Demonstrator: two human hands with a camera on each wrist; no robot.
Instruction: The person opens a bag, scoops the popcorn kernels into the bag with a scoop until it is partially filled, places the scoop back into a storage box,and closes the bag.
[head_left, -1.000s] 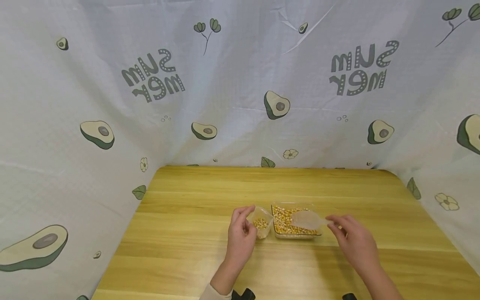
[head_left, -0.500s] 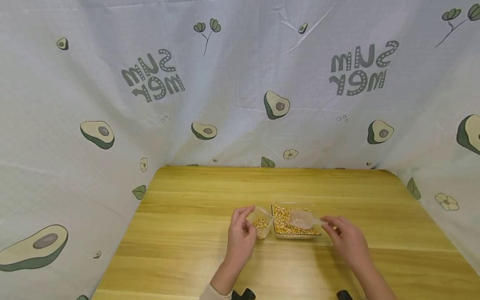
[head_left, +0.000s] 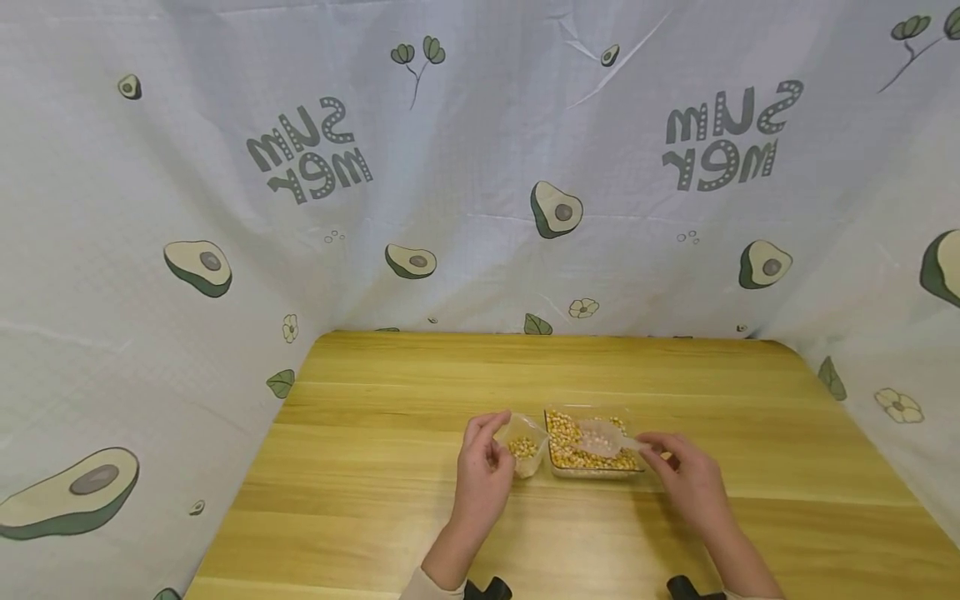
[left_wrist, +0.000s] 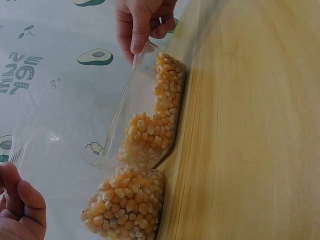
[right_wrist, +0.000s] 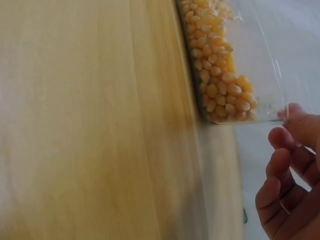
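My left hand [head_left: 483, 475] pinches the upper edge of a clear plastic bag [head_left: 534, 429], which stands upright with its mouth spread. Corn kernels [left_wrist: 125, 205] fill the lower part of the bag in the left wrist view. Directly right of it stands a clear rectangular container [head_left: 596, 473] holding more kernels [right_wrist: 215, 75]. Between thumb and fingers, my right hand [head_left: 690, 479] grips the handle of a translucent scoop [head_left: 598, 437]. The scoop's bowl lies among the container's kernels, with some kernels showing in it. Its handle passes over the container's right rim.
The bag and container stand on a wood-grain table [head_left: 375, 467]. A pale curtain [head_left: 465, 167] printed with avocados hangs behind the table and along both sides. Black wrist gear [head_left: 487, 588] shows at the bottom edge.
My right hand has moved left, pushing the scoop farther left into the container, and kernels now show in its bowl. The left hand and bag stay in place.
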